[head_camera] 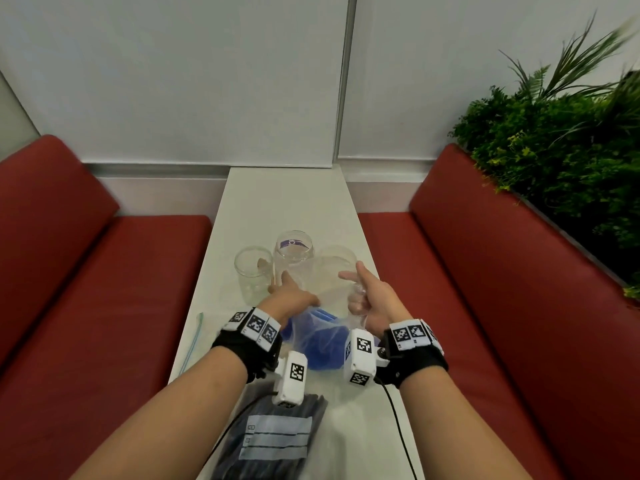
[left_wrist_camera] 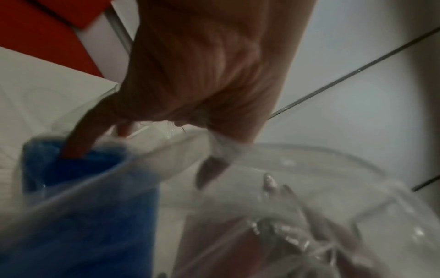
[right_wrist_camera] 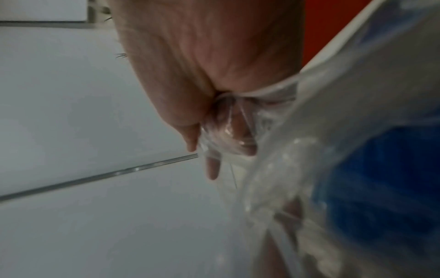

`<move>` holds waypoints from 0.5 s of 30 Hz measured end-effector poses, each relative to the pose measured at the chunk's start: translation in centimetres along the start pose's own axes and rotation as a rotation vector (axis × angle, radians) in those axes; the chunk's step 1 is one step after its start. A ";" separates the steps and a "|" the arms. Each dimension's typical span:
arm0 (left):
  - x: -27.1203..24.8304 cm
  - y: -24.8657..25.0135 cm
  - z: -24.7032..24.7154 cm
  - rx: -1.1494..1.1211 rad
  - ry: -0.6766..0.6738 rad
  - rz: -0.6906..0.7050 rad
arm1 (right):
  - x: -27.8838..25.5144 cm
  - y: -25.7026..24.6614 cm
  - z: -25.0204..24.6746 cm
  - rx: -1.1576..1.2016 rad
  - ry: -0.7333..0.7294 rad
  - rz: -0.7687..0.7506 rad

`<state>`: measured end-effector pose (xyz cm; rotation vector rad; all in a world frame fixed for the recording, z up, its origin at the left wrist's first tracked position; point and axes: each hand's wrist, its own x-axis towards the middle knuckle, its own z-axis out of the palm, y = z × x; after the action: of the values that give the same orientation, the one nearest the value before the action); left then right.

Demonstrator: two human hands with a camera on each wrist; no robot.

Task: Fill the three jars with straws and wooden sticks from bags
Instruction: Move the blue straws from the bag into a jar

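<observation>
1. A red bench seat [head_camera: 104, 271] runs along the left of the narrow white tabletop [head_camera: 287, 202].
2. A thin pale blue strip [head_camera: 194, 341], maybe a straw or a torn bag seal (too small to tell which), lies near the tabletop's left edge.
3. The left jar [head_camera: 252, 277] stands upright on the tabletop with what looks like a wooden stick [head_camera: 273, 271] leaning inside against its right wall.
4. The left hand [head_camera: 291, 294] is just right of that jar, and its fingers [left_wrist_camera: 78, 135] reach down into the open mouth of a clear plastic bag [head_camera: 325, 306]. The left wrist view shows them going in beside the blue straws, but it is too blurred to tell whether they grip any.
5. A dark bag with a pale label [head_camera: 277, 434] lies flat at the near end of the tabletop, below the wrists.
6. The middle jar [head_camera: 294, 251] stands behind the other two, touching or nearly touching them, and has a purple mark on its far wall.
7. The blue straws [head_camera: 322, 341] sit in the lower part of the clear plastic bag, which is held up between the two hands in front of the jars.
8. The right jar [head_camera: 334, 271] is seen partly through the bag's upper film.
9. The right hand [head_camera: 374, 303] pinches the bag's right edge: its curled fingers [right_wrist_camera: 240, 139] bunch the film, while the forefinger and thumb stick out.
10. A second red bench seat [head_camera: 485, 289] lies to the right, and green plants [head_camera: 554, 140] stand behind it.
</observation>
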<state>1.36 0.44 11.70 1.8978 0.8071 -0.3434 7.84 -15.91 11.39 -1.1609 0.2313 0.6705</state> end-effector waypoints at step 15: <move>-0.4 3.4 -0.4 -0.962 -0.523 0.007 | -2.0 -1.1 0.7 -1.081 -0.227 -0.466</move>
<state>3.31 -0.25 14.49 0.8501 0.4662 -0.3391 6.76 -16.25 13.53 -2.0515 -0.6685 0.4881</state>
